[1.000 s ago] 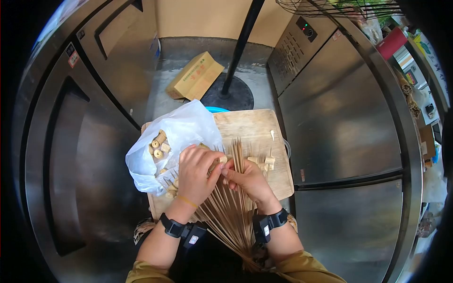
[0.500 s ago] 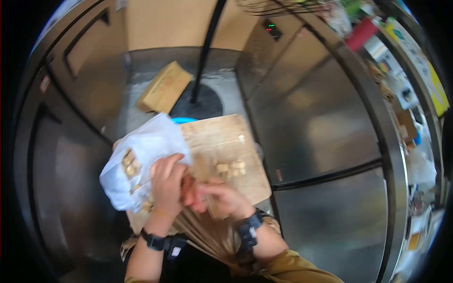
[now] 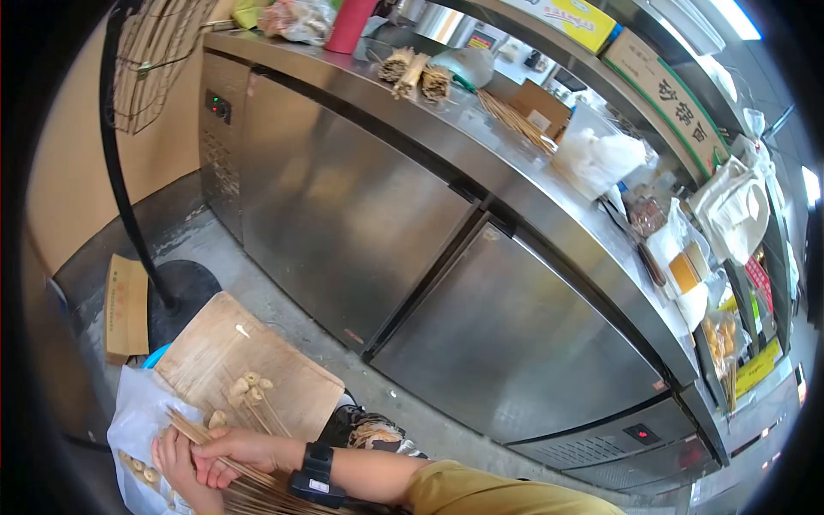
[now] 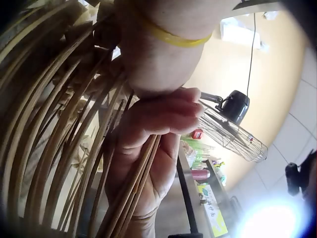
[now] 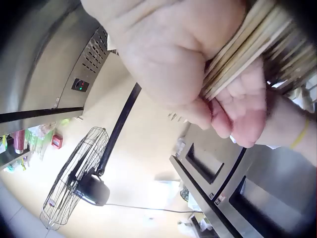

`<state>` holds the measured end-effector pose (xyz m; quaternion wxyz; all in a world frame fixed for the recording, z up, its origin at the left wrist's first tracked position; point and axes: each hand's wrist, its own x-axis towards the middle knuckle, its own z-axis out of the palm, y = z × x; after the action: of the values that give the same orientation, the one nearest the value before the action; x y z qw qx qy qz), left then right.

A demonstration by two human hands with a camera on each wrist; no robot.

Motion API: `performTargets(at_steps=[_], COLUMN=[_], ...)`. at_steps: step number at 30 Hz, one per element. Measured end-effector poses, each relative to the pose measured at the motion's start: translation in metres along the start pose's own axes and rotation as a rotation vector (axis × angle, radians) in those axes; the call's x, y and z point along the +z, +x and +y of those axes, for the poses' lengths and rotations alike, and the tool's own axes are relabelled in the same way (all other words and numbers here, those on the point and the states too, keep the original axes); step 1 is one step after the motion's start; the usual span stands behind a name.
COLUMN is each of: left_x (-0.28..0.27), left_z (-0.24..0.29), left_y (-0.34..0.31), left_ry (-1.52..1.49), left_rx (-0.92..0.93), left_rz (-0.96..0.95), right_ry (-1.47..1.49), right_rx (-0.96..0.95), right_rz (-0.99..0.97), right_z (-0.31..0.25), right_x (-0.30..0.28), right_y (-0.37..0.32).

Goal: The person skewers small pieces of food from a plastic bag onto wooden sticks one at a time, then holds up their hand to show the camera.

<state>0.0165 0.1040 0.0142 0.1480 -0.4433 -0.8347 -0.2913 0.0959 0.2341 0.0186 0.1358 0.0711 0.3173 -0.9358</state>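
Note:
My right hand (image 3: 240, 450) grips a bundle of thin bamboo skewers (image 3: 190, 429), its fingers curled round them in both wrist views. The skewers run back under the right forearm and fan out across the left wrist view. My left hand (image 3: 176, 462), with a yellow band at its wrist, is right beside the right hand, over the edge of a white plastic bag (image 3: 142, 390). Its fingers are partly hidden, and I cannot tell whether they hold anything. Pale rolled food pieces (image 3: 249, 384), several on skewers, lie on a wooden board (image 3: 283, 365). More pieces show in the bag.
Steel refrigerated counters (image 3: 343, 206) stand along the right, with skewer bundles (image 3: 412, 75) and a red cylinder (image 3: 350, 26) on top. A cardboard box (image 3: 126, 309) and a fan's round base (image 3: 184, 296) are on the floor beyond the board.
The head view has swung right, so the counter top and shelves now show and the hands appear lower left. The right hand keeps its hold on the skewers; both hands stay close together.

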Motion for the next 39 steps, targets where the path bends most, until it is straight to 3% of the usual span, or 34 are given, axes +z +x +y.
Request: performTargets(at_steps=[8, 23, 29, 34, 37, 39], left_x=[0.002, 0.008, 0.007, 0.007, 0.012, 0.002], left_z=[-0.004, -0.021, -0.024, -0.018, -0.027, -0.011], left_y=[-0.005, -0.008, -0.015, -0.005, -0.007, -0.003], left_ry=[0.057, 0.107, -0.065, 0.001, -0.005, 0.062], left_rx=[-0.097, 0.06, 0.005, 0.008, -0.014, 0.016], left_rz=[-0.067, -0.103, -0.102, -0.09, -0.153, -0.085], right_ry=[0.04, 0.058, 0.034, -0.088, -0.064, -0.001], right_rx=[0.012, -0.064, -0.066, -0.068, -0.001, -0.007], right_rz=[0.026, 0.044, 0.06, 0.052, 0.05, -0.02], right_z=[0.0, 0.005, 0.012, 0.007, 0.003, 0.002], right_x=[0.002, 0.004, -0.004, 0.001, 0.001, -0.001], right_y=[0.004, 0.006, 0.015, 0.008, 0.008, 0.008])
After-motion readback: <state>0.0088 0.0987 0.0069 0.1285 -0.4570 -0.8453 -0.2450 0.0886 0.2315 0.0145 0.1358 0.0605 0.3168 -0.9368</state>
